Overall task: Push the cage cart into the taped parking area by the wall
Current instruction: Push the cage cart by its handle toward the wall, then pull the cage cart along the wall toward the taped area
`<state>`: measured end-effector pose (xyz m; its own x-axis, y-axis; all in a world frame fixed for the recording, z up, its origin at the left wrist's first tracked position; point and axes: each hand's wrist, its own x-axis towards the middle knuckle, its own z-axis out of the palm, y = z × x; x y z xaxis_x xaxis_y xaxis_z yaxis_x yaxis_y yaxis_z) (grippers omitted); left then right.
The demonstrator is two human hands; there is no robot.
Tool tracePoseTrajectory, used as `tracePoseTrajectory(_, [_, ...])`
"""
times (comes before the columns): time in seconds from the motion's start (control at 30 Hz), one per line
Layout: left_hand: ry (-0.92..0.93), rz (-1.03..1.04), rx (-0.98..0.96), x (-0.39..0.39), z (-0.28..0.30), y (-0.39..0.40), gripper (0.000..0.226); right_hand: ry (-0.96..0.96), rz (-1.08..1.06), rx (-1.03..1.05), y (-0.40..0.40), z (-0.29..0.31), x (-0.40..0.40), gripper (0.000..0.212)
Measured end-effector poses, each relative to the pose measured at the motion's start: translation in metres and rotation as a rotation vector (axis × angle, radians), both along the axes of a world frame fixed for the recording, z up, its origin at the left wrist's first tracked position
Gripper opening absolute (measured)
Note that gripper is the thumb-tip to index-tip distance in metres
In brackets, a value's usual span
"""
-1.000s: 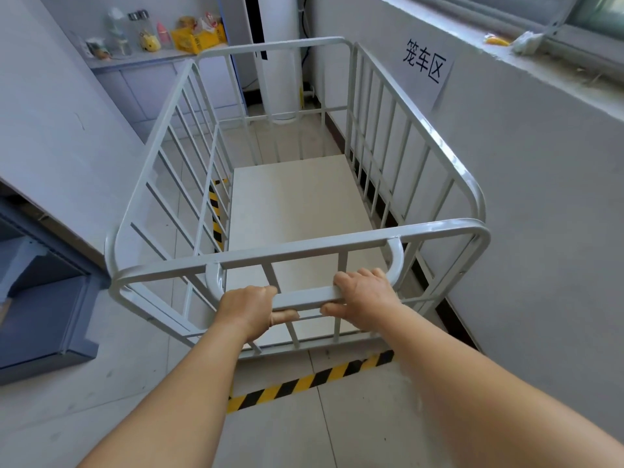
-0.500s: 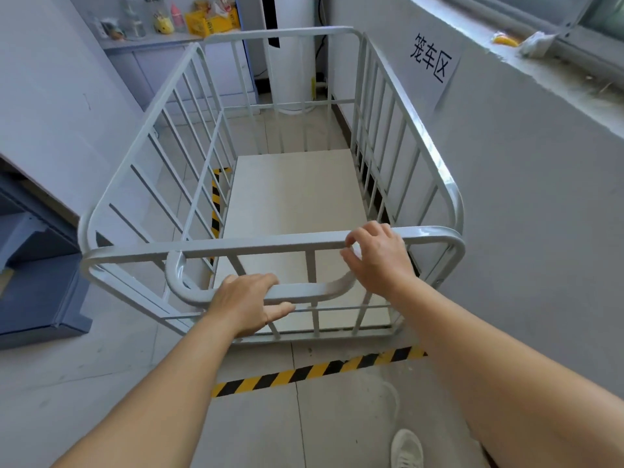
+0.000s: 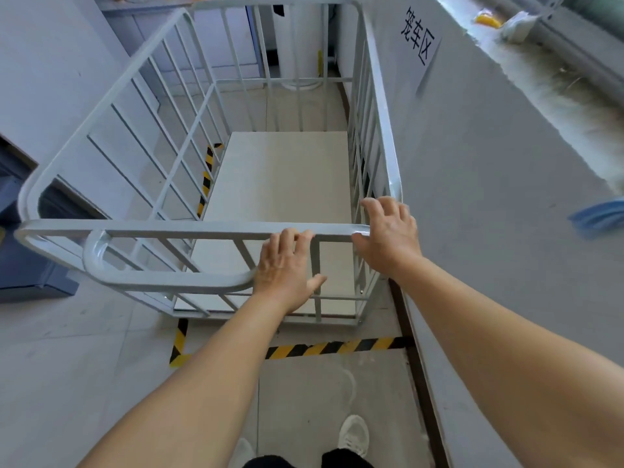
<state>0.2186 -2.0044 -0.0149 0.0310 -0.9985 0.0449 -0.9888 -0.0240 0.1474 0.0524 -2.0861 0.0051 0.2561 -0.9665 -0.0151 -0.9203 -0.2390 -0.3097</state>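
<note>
The grey-white cage cart [image 3: 141,282] with its pale floor board stands lengthwise beside the right-hand wall [image 3: 489,163]. Its right side runs close along that wall. Yellow-black floor tape [image 3: 337,347] crosses the floor just behind the cart's near end, turns at a corner [image 3: 179,342] and continues along the cart's left side [image 3: 206,177]. My left hand [image 3: 287,265] has its fingers hooked over the near top rail, thumb out. My right hand [image 3: 388,231] wraps the cart's near right corner. A paper sign [image 3: 417,35] is stuck on the wall.
A dark blue cabinet [image 3: 27,271] stands close on the left. A white cylindrical unit [image 3: 297,38] and low cupboards close the far end. The window ledge [image 3: 486,20] holds small items. A blurred blue object [image 3: 601,214] shows at the right edge. My shoes [image 3: 354,434] are behind the tape.
Both hands left the low curved handle: the left went up to the top rail, the right to the near right corner. The cart now sits further past the rear tape line.
</note>
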Motion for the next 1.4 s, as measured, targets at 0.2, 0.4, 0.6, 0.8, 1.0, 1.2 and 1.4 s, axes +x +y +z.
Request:
tracePoseTrajectory(0.2, [-0.044,-0.065,0.084,-0.040,-0.006,-0.030,0.078,-0.073,-0.050,0.117,-0.012,-0.007,-0.022,0.067])
tracePoseTrajectory(0.4, [-0.005,-0.153,0.148,-0.055,-0.010,-0.066,0.067,-0.112,-0.125,0.313,-0.033,-0.012,-0.030,0.070])
tracePoseTrajectory(0.6, [0.031,-0.163,0.173,-0.068,-0.016,-0.082,0.055,-0.157,-0.292,0.327,-0.054,-0.015,-0.028,0.049])
tracePoseTrajectory(0.8, [0.004,-0.165,0.195,-0.087,-0.018,-0.092,0.045,-0.080,-0.337,0.413,-0.076,-0.023,-0.029,0.037])
tracePoseTrajectory(1.0, [-0.005,-0.040,0.204,-0.092,-0.018,-0.098,0.039,-0.005,-0.219,0.486,-0.098,-0.023,-0.038,0.030])
tracePoseTrajectory(1.2, [-0.045,0.015,0.244,-0.088,-0.015,-0.095,0.036,0.036,-0.133,0.509,-0.101,-0.022,-0.033,0.034])
tracePoseTrajectory(1.4, [-0.070,0.027,0.260,-0.078,-0.016,-0.091,0.035,0.053,-0.084,0.518,-0.097,-0.020,-0.023,0.033])
